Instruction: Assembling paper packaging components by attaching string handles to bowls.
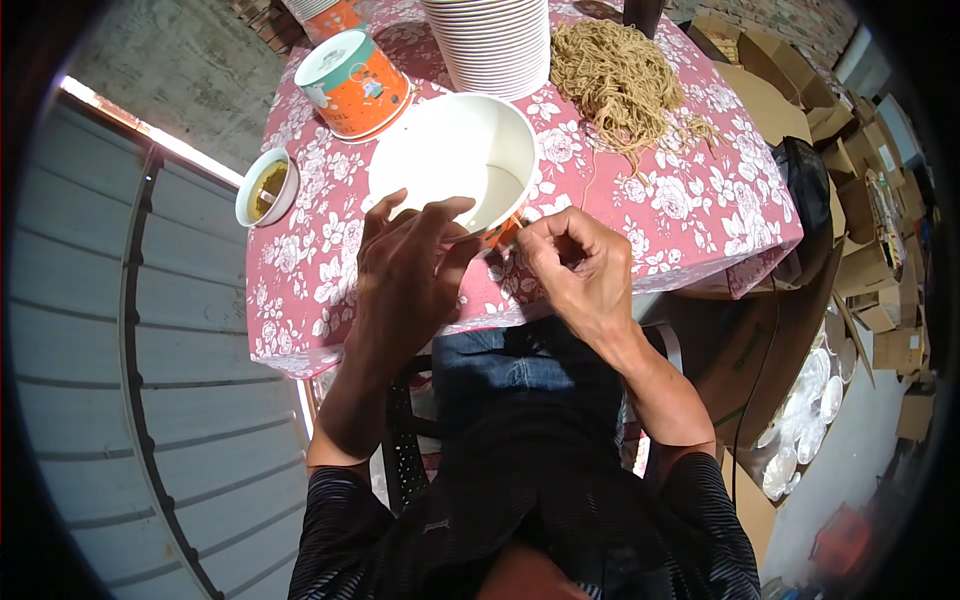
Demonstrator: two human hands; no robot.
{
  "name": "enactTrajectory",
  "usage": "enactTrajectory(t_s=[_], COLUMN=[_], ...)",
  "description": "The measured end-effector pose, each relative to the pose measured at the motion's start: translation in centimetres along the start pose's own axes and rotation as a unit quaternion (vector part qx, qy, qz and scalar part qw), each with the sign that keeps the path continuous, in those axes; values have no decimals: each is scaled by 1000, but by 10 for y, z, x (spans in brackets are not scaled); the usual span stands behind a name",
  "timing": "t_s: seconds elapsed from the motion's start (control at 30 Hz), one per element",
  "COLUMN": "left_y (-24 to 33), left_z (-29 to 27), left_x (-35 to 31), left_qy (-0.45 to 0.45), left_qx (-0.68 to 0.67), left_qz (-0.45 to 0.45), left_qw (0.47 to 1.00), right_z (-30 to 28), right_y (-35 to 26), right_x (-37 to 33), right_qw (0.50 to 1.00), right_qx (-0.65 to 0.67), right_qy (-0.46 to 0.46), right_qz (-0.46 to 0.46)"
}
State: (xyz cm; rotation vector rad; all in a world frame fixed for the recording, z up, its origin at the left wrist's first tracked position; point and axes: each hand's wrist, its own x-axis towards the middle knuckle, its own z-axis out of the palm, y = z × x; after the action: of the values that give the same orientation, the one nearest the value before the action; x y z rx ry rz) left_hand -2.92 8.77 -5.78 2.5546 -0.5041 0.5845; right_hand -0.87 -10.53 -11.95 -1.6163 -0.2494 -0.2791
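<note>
A large white paper bucket [455,160] with an orange outside lies tilted toward me on the pink flowered tablecloth [690,210]. My left hand [405,265] grips its near rim, fingers over the edge. My right hand [575,265] is pinched shut at the rim's right side, on a thin tan string [588,175] that runs back to a pile of tan string [610,75] behind the bucket.
A finished orange and teal bucket [352,82] lies at the back left. A stack of white buckets [495,40] stands at the back centre. A small white bowl of yellowish liquid [267,187] sits at the table's left edge. Flattened cardboard boxes [880,250] and clear plastic lids [810,400] lie to the right.
</note>
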Motion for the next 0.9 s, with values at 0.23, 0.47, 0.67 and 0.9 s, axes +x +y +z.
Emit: enactTrajectory(t_s=[0.23, 0.47, 0.67, 0.9], left_y=[1, 0, 0, 0], left_z=[-1, -1, -1, -2], left_x=[0, 0, -1, -2], left_qy=[-3, -4, -6, -7], left_qx=[3, 2, 3, 1], left_qz=[-8, -6, -8, -2], left_qw=[1000, 1000, 1000, 1000], right_z=[-2, -1, -2, -3], right_y=[-7, -7, -8, -6], right_x=[3, 0, 5, 7], right_qw=[1000, 1000, 998, 998], right_qx=[-4, 11, 34, 38], right_qy=[-21, -28, -38, -41], right_qz=[23, 3, 31, 32])
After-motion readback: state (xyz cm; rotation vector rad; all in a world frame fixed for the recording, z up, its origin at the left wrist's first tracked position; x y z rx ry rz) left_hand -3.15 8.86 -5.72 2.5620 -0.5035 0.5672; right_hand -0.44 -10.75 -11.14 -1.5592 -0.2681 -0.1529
